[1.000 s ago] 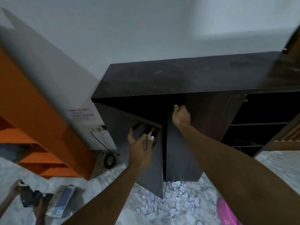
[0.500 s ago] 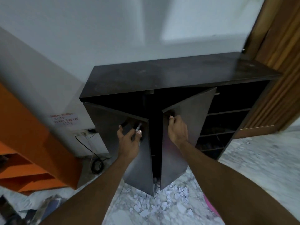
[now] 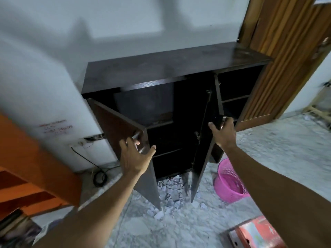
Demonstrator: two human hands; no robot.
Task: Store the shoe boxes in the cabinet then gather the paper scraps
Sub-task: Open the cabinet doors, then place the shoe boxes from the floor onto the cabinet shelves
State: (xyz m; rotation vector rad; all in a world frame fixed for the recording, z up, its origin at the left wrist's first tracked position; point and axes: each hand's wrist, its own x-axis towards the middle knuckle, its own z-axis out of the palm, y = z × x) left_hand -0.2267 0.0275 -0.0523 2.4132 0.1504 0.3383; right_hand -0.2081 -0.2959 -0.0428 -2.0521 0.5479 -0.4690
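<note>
Red writing [image 3: 55, 126] on the white wall is too blurred to read. Left hand [image 3: 135, 157] grips the left door handle [image 3: 136, 138] of the dark cabinet [image 3: 172, 68]; right hand [image 3: 223, 133] grips the right door's edge, both doors swung wide. Red shoe box [image 3: 256, 235] lies on the floor at lower right; paper scraps [image 3: 170, 194] lie below the doors.

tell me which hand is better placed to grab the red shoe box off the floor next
Right, probably. The red shoe box lies on the floor at the lower right, beneath the right forearm. The right hand only needs to let go of the right door; the left hand at the left door would have to cross over.
</note>
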